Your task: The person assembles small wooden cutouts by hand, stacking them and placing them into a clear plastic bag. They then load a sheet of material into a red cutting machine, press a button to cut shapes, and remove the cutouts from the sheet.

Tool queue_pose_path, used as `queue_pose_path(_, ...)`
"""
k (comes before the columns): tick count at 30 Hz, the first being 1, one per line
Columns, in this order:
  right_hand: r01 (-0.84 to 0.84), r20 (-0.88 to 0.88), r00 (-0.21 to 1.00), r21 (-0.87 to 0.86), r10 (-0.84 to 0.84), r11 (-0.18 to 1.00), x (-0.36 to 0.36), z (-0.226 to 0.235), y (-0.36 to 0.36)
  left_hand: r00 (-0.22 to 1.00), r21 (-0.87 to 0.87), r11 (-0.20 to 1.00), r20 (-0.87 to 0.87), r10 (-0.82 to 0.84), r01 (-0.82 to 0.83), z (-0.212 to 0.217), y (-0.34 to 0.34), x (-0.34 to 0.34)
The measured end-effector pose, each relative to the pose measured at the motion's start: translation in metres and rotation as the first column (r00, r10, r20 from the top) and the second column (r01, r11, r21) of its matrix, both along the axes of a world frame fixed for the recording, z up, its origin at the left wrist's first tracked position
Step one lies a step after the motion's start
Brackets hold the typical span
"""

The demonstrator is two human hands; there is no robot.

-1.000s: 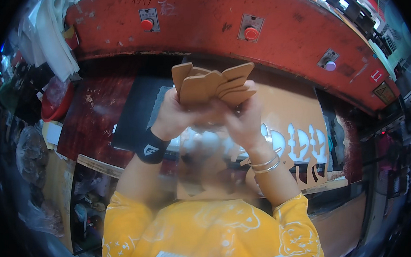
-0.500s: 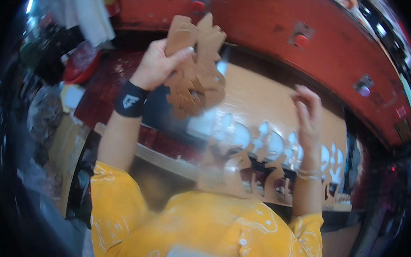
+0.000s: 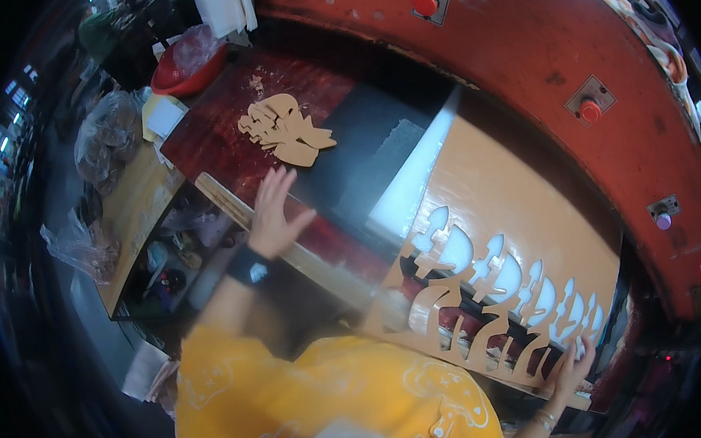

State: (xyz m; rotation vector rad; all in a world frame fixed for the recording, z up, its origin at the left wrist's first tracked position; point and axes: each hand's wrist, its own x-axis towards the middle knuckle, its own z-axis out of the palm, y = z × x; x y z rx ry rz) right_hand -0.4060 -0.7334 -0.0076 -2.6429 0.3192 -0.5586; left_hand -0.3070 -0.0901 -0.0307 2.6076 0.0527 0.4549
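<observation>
A pile of tan cut-out pieces (image 3: pixel 291 133) lies on the dark red board, some with toothed edges. Just short of it hovers my left hand (image 3: pixel 275 215), empty, its fingers spread; a black band is round that wrist. To the right stretches a large tan sheet (image 3: pixel 517 181), glossy like leather or its imitation, with a row of cut-out holes along its near side. White backing shows through several holes, dark red through others. My right hand (image 3: pixel 570 370) grips the sheet's near right corner with bent fingers; its thumb is partly hidden.
A red machine beam (image 3: pixel 508 41) with red push buttons (image 3: pixel 589 110) runs across the far side. A black mat (image 3: pixel 362 150) lies between pile and sheet. At the left are a red basket (image 3: pixel 189 72), plastic bags (image 3: pixel 109 137) and a wooden shelf unit (image 3: pixel 138 224).
My left hand has let go of the cut-out pieces, which now lie on the board, and has drawn back toward me. My right hand has come down to the sheet's near right corner.
</observation>
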Motion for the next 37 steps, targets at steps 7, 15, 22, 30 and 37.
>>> queue_pose_path(7,0.248,-0.189,0.967,0.538,-0.172,0.805,-0.06,-0.035,-0.092,0.908,-0.533,0.837,-0.279,-0.312,0.123,0.017,-0.138,-0.053)
queue_pose_path(15,0.391,-0.115,0.895,-0.263,-0.431,0.882,-0.043,-0.024,-0.091,0.895,-0.863,0.502,-0.263,-0.36,-0.052,0.001,-0.169,-0.038)
queue_pose_path(22,0.246,-0.233,0.946,0.066,-0.225,0.967,-0.041,-0.008,-0.072,0.889,-0.893,0.449,-0.241,-0.39,-0.046,0.004,-0.166,-0.034)
queue_pose_path(30,0.089,-0.233,0.972,0.422,0.013,0.902,-0.089,0.121,-0.058,0.906,-0.734,0.673,-0.217,-0.364,0.095,0.102,-0.1,-0.016)
queue_pose_path(37,0.177,-0.249,0.968,0.601,-0.027,0.779,-0.097,0.085,-0.107,0.899,-0.364,0.886,-0.216,-0.382,0.289,0.093,-0.132,-0.051)
